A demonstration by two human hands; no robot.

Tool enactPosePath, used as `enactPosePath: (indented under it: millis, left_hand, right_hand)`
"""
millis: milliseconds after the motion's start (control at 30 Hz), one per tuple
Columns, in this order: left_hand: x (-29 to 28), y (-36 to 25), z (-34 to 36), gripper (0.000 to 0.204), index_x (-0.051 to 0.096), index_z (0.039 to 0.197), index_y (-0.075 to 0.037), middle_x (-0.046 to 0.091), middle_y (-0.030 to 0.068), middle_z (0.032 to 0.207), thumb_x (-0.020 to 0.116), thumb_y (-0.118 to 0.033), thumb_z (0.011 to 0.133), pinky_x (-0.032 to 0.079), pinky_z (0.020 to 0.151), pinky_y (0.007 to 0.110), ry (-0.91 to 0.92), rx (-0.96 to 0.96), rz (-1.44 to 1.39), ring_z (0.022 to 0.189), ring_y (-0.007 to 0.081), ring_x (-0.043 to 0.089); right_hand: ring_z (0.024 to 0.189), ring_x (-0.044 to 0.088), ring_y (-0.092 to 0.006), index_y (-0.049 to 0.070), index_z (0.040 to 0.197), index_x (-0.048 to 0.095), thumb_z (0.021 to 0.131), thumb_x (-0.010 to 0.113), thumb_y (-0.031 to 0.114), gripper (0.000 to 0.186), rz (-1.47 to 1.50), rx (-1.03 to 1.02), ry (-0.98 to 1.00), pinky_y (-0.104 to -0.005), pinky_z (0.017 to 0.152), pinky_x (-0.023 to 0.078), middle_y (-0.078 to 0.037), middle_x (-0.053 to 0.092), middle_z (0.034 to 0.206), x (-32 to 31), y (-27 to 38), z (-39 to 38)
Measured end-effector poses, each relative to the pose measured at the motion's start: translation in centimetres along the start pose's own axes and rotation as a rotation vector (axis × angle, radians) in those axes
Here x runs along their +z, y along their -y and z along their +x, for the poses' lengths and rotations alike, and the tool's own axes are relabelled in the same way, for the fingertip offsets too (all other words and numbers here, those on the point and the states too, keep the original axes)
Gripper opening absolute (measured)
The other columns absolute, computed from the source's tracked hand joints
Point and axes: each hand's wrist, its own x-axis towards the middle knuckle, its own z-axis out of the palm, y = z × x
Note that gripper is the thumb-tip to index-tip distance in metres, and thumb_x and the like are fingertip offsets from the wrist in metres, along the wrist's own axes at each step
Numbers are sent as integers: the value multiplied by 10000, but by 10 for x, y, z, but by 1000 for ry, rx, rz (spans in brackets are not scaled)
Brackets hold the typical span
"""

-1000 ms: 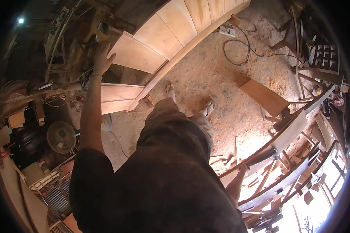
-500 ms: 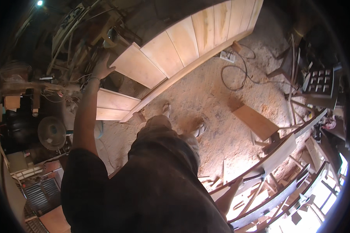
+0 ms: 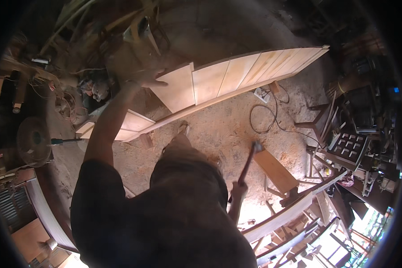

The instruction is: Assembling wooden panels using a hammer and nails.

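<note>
A long panel of pale wooden boards [image 3: 207, 85] stretches across the area in front of me, set along a long wooden rail [image 3: 219, 96]. At the near-left board's outer corner is my left hand [image 3: 149, 80], fingers stretched out over the edge; part of it is blurred and dim. A hammer [image 3: 246, 166] is gripped by its handle in my right hand [image 3: 239, 191], its head pointing forward and up. Between the near-left board and the shorter boards [image 3: 131, 123] there is a gap in the panel.
A low wooden bench [image 3: 274, 169] stands to my right, with curved timber pieces [image 3: 281, 214] beyond it. A cable [image 3: 263, 118] loops over the dusty floor near a power strip [image 3: 261, 94]. On the left is a fan [image 3: 33, 140]; chair frames [image 3: 319, 118] crowd the right.
My right hand has brought the hammer forward and up from the lower right. My left hand stays at the board's corner. The view has turned, so the panel appears lower and further right.
</note>
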Motion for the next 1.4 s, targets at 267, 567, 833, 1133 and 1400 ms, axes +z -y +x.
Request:
enactPosePath:
  millis: [267, 567, 833, 1133, 1400]
  left_hand:
    - [39, -3, 21, 463, 612, 966, 7, 676, 221, 916, 605, -456, 951, 504, 768, 483, -163, -40, -186, 865, 393, 663]
    - [52, -3, 19, 441, 631, 896, -2, 653, 221, 774, 586, -433, 976, 494, 686, 497, -245, 8, -253, 722, 380, 654]
    - [56, -1, 19, 410, 621, 858, 2, 646, 207, 746, 593, -390, 977, 490, 652, 474, -187, -64, -261, 683, 358, 636]
    - [94, 2, 25, 407, 647, 879, -2, 662, 189, 765, 621, -401, 953, 524, 653, 474, -400, -3, -191, 699, 354, 664]
    - [93, 4, 26, 376, 653, 931, -54, 666, 149, 764, 622, -428, 944, 525, 654, 472, -342, -29, -154, 723, 344, 671]
  right_hand:
    - [578, 507, -108, 9, 803, 614, 757, 755, 149, 204, 190, -561, 15, -348, 542, 454, -90, 566, 606, 79, 303, -17]
    - [518, 589, -200, -37, 780, 615, 787, 656, 145, 187, -308, -339, 498, -373, 517, 466, -86, 588, 590, 164, 407, 7]
    - [578, 654, -262, -3, 759, 585, 773, 663, 145, 167, 1, -425, 328, -393, 545, 465, -113, 583, 592, 147, 394, 10]
    - [785, 703, -411, 4, 936, 698, 774, 673, 209, 262, -463, -546, 325, -463, 699, 544, -223, 694, 786, 152, 376, 23]
    - [665, 682, -393, 10, 812, 627, 760, 668, 157, 162, -133, -578, 212, -442, 619, 513, -204, 634, 652, 176, 350, 6]
